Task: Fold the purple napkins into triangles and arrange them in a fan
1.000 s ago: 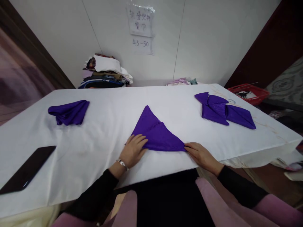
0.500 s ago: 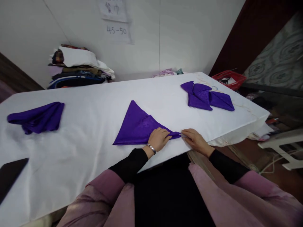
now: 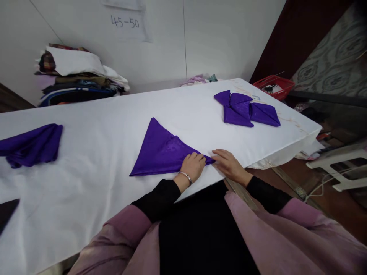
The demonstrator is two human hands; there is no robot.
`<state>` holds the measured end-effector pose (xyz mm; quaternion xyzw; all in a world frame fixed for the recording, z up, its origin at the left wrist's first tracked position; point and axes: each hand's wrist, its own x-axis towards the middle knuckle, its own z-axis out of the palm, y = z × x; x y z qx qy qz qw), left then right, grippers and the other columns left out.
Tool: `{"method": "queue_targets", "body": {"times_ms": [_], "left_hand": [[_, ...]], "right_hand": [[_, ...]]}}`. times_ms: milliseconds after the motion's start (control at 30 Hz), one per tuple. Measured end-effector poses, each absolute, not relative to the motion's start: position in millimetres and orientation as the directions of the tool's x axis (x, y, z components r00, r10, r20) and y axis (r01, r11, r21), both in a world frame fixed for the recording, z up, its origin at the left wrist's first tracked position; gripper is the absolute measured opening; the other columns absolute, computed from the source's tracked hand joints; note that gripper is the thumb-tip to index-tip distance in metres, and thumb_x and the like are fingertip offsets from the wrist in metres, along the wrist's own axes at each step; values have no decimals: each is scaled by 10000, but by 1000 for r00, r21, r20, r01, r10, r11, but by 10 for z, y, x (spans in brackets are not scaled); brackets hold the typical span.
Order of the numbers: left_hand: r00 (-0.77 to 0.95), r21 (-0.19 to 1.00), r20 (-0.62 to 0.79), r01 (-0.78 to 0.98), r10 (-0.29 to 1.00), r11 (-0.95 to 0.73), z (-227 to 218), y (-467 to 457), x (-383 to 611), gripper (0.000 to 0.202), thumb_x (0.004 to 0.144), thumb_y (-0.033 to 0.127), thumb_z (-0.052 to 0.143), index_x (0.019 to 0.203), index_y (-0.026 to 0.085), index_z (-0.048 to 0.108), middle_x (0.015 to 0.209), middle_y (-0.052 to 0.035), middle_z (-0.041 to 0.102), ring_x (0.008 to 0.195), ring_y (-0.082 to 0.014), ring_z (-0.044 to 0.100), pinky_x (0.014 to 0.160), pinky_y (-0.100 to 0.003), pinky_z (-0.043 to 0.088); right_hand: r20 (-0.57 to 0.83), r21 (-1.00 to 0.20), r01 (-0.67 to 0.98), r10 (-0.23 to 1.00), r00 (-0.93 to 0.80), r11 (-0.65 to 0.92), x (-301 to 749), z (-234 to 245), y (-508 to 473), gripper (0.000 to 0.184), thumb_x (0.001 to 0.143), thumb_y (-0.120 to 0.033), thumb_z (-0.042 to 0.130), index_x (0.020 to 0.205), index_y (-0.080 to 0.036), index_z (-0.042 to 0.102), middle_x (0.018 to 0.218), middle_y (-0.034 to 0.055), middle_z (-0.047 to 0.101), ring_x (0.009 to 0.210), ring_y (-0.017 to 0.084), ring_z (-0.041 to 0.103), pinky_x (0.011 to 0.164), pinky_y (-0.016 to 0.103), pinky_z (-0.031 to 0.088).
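1 triangular purple cloth (image 3: 160,152) flat on the tabletop (image 3: 100,133), near the front edge. 1 rumpled purple cloth (image 3: 37,145) at left; folded purple cloths (image 3: 237,114) grouped far right, count unclear. 2 hands, backs up: left hand (image 3: 193,167) curled over the triangle's right end, fingers together, pinch unclear; right hand (image 3: 229,165) at its right tip, fingers extended, grip unclear.

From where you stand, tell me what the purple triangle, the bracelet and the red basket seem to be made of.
Purple triangle: smooth cloth, perhaps satin-like, judging by its folded edges and faint sheen; fibre unclear. Bracelet: probably polished metal, from its silvery glint. Red basket: likely plastic, from its stiff rim and even colour.
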<state>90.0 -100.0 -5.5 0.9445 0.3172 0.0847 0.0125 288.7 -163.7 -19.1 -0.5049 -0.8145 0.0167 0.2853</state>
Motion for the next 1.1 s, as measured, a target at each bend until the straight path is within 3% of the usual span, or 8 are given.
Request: {"method": "queue_targets", "body": {"times_ms": [133,300,433,533,600,767,933,1100], "left_hand": [[795,110,146,579,589,-808,-37,-1063,864,239,928,273,417,1005,179,622,1048,-74,641,947,-233,516,737,-382,416],[734,319,246,555,633,-768,96,-852,490,327,903,435,456,1119,237,599,1155,-41,638,1029,-198,558,867,-354,443],[327,390,283,820,902,-419,248,-191,-83,321,903,395,443,1099,210,616,1185,-70,631,1108,-210,547,960,-339,411],[-15,351,18,936,1000,8,263,319,-443,444,849,438,500,1174,144,569,1246,-146,584,1159,-260,524,938,-338,411],[-100,343,-70,932,992,119,208,548,-560,455,822,436,528,1142,119,585,1170,-170,625,1071,-272,586,849,-330,450],[-122,378,-84,914,989,145,82,841,-553,244,794,346,558,951,189,661,1016,-103,697,935,-239,642,728,-296,456],[-159,401,-4,904,987,147,112,1169,-609,237,839,334,501,989,216,642,1077,-86,679,989,-224,616,756,-293,445],[-193,414,32,896,981,162,158,1360,-774,332,870,342,474,1102,141,600,1093,-143,662,994,-248,610,792,-328,457]], "right_hand": [[392,-225,802,805,-446,554,2807,-152,-1589,253,907,-205,495,1117,-225,635,1257,95,585,1238,264,457,965,488,440],[399,-213,767,771,-497,605,2815,-216,-1536,289,904,-177,473,1126,-238,647,1179,95,635,1163,259,533,913,470,494],[437,-194,754,743,-506,628,2843,-284,-1517,307,896,-173,471,1132,-264,645,1165,85,645,1082,262,591,870,454,532],[439,-170,757,736,-515,631,2827,-294,-1510,330,885,-139,449,1113,-263,653,1144,90,653,1022,280,622,837,457,553],[432,-168,758,738,-518,630,2818,-294,-1509,336,885,-126,427,1101,-250,653,1124,96,659,992,283,634,819,455,564],[420,-161,757,738,-528,633,2821,-328,-1454,339,885,-125,414,1098,-265,638,1115,93,656,984,279,635,831,441,566],[425,-178,743,731,-534,646,2642,-285,-1064,326,905,-144,386,1111,-252,614,1143,84,643,1028,259,612,868,452,538],[398,-165,733,725,-562,659,2442,-193,-589,284,913,-130,367,985,-185,636,1132,112,636,1050,252,587,859,446,515]]}}
